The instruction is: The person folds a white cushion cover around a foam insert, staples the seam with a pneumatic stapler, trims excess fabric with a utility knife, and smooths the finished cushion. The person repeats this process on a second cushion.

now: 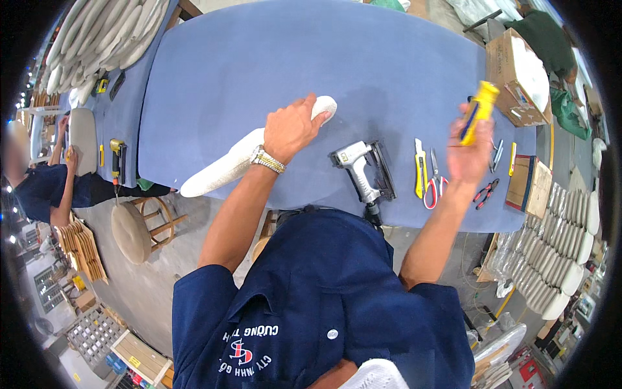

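Observation:
A long, narrow, white fabric-covered pad stands on edge, slanting over the blue-covered table. My left hand is closed over it near its far end, and my wrist and hand hide part of it. Raised at the right, my right hand is closed round a yellow-and-dark-blue tool handle. Its other end is hidden, so I cannot tell the tool's exact kind. Between my hands, near the front edge, lies a silver staple gun. Scissors and a yellow utility knife rest by my right forearm.
Red-handled pliers and a small wooden box are at the right. A cardboard box stands farther back. Stacked pale pads fill the far left. At the left another person handles a pad beside a round stool.

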Tool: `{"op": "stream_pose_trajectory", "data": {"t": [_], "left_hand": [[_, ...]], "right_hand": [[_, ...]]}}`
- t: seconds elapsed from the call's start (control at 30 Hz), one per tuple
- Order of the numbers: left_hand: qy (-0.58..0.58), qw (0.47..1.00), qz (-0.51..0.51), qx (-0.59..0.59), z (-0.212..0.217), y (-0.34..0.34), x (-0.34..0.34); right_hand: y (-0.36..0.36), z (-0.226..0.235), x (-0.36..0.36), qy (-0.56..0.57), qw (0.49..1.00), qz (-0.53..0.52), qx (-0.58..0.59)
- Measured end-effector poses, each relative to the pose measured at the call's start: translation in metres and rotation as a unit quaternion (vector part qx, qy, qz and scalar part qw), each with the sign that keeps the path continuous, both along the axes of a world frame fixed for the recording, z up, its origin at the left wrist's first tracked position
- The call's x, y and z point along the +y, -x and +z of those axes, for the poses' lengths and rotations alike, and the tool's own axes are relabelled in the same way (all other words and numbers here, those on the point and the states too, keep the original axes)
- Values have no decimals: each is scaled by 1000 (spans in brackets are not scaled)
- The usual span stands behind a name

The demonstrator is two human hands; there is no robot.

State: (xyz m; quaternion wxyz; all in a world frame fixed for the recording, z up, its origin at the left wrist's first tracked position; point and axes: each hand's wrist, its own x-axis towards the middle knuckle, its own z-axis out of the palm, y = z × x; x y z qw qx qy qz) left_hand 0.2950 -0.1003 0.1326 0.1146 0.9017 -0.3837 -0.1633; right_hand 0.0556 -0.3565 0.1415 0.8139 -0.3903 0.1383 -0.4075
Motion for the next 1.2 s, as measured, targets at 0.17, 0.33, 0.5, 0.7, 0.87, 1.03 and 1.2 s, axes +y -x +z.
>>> {"op": "stream_pose_trajectory", "data": {"t": [0.17,0.33,0.5,0.7,0.87,1.03,1.2], "left_hand": [[-15,999,-11,32,4,2,4],[15,1000,-8,-13,-9,8,8],[-30,1000,2,11,-2,9,1],[-10,1000,0,-7,-13,3,7],[-16,1000,-4,10,-4,-3,-2],[-52,999,5,-6,-5,-5,1],[-36,999,-14,-25,0,3,-6]], "right_hand": [[-64,4,84,-149,976,66,-143],[-94,10,86,212,957,37,193],[-134,1,97,206,961,-3,186],[-143,0,105,277,936,15,215],[-119,-50,126,392,901,-30,186],[-113,-21,143,163,976,-103,102],[-115,-89,121,99,974,-38,199]]}}
